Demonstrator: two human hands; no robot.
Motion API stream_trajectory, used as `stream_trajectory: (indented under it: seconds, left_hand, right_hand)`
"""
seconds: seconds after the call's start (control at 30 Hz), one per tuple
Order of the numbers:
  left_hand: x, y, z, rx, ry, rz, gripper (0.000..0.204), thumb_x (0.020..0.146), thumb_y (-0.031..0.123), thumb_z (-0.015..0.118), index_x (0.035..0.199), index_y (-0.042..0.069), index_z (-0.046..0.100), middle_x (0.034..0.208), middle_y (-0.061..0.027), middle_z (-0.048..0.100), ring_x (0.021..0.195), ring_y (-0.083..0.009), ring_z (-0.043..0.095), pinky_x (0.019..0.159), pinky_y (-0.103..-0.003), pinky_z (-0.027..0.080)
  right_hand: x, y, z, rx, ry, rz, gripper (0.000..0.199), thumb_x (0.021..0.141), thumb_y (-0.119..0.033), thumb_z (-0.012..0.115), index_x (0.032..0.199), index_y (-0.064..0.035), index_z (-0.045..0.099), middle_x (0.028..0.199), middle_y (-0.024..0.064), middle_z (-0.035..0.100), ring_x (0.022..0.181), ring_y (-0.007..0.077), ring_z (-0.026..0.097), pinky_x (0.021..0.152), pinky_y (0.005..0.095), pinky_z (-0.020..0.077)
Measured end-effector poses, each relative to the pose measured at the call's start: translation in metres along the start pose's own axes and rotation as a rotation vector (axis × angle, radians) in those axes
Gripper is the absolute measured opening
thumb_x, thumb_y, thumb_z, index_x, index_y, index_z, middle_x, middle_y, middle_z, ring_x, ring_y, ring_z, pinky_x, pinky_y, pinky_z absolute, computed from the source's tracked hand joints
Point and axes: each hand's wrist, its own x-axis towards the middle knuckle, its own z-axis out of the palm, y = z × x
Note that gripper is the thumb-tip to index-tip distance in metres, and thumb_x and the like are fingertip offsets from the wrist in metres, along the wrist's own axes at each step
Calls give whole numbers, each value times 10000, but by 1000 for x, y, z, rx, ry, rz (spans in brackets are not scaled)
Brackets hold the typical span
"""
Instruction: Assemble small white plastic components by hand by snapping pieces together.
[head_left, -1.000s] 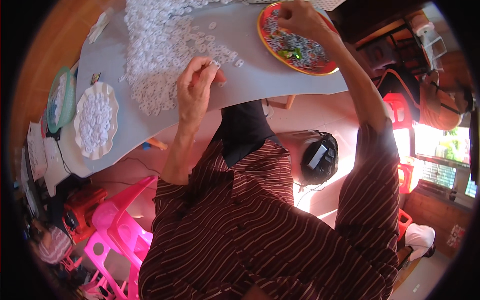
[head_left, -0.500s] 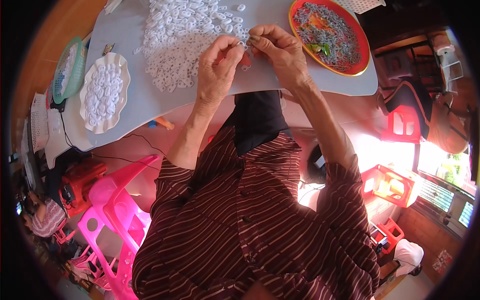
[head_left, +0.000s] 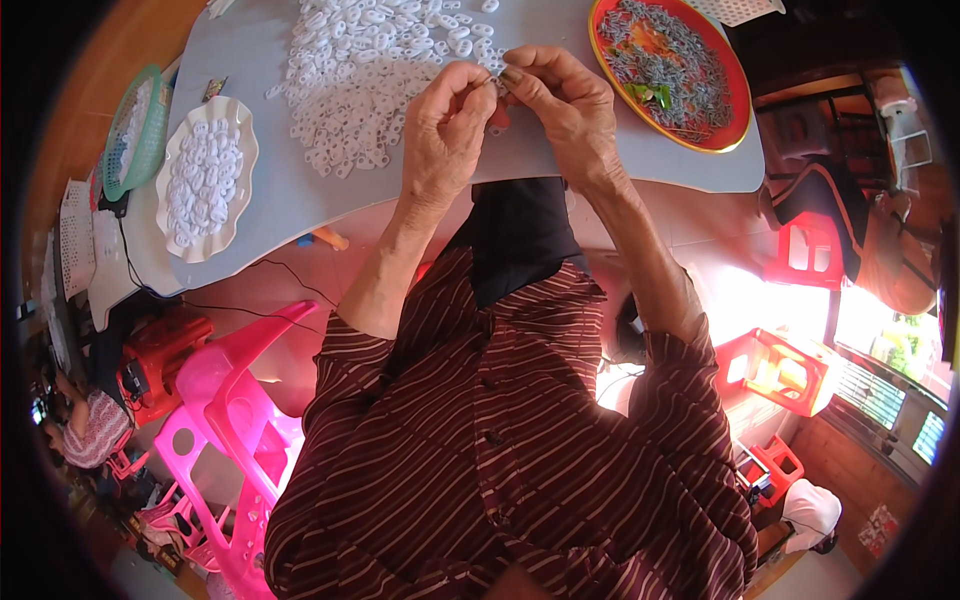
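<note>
My left hand (head_left: 448, 125) is closed, thumb and fingers pinched together over the table's near edge. Facing it, my right hand (head_left: 568, 108) is closed too, its thumb against the forefinger. The fingertips of both hands meet; whatever they pinch is tiny and mostly hidden. Small white plastic pieces with holes (head_left: 350, 120) lie in a broad pile just left of my hands. On the right a red tray with a yellow rim (head_left: 738, 120) holds many small grey metal pieces (head_left: 690, 75) and a green bit (head_left: 655, 96).
A scalloped cream dish (head_left: 240, 200) of white oval pieces (head_left: 203, 180) stands on the grey table (head_left: 290, 215)'s left side, with a green basket (head_left: 150, 140) beside it. A pink plastic chair (head_left: 235, 400) is at lower left, red stools (head_left: 775, 370) at right. Another person (head_left: 95, 425) sits far left.
Both hands stay pinched together, with slight finger movement. A white bit seen at the left fingertips earlier is now hidden. The whole view has shifted slightly.
</note>
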Motion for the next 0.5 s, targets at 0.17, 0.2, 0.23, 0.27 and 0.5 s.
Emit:
stream_trajectory:
  seconds: [0.17, 0.2, 0.23, 0.27, 0.5]
  left_hand:
    - [1, -1, -2, 7, -46, -19, 100, 872, 113, 549, 855, 15, 549, 688, -6, 555, 636, -62, 533, 590, -210, 433]
    - [1, -1, -2, -9, -64, -27, 100, 871, 114, 553, 856, 15, 550, 684, -3, 549, 628, -62, 521, 586, -210, 427]
    - [1, -2, -2, -11, -64, -28, 100, 871, 114, 553, 856, 15, 550, 684, -3, 549, 628, -62, 521, 586, -210, 427]
    - [1, -4, -3, 17, -70, -17, 97, 870, 109, 555, 860, 13, 549, 679, 2, 541, 621, -58, 507, 583, -208, 421]
    - [-2, -2, 1, 49, -24, 119, 89, 866, 97, 562, 859, 10, 542, 660, 18, 516, 616, -35, 472, 576, -198, 404]
  right_hand:
    - [4, 0, -9, -123, -75, 60, 124, 860, -103, 631, 899, 15, 637, 747, 13, 626, 677, 53, 536, 623, 202, 456]
    - [4, -1, -11, -125, -75, 61, 124, 860, -103, 631, 899, 15, 637, 747, 13, 626, 677, 53, 536, 623, 202, 456]
    - [4, -1, -13, -142, -90, 51, 128, 861, -115, 633, 872, 13, 635, 724, 5, 613, 658, 49, 517, 605, 201, 443]
    - [4, -1, -13, -158, -104, 42, 139, 862, -127, 636, 845, 11, 633, 702, -4, 600, 638, 45, 499, 587, 200, 431]
    - [2, -1, -10, -181, -92, 33, 173, 868, -160, 633, 830, 9, 626, 659, -22, 579, 620, 44, 486, 569, 202, 422]
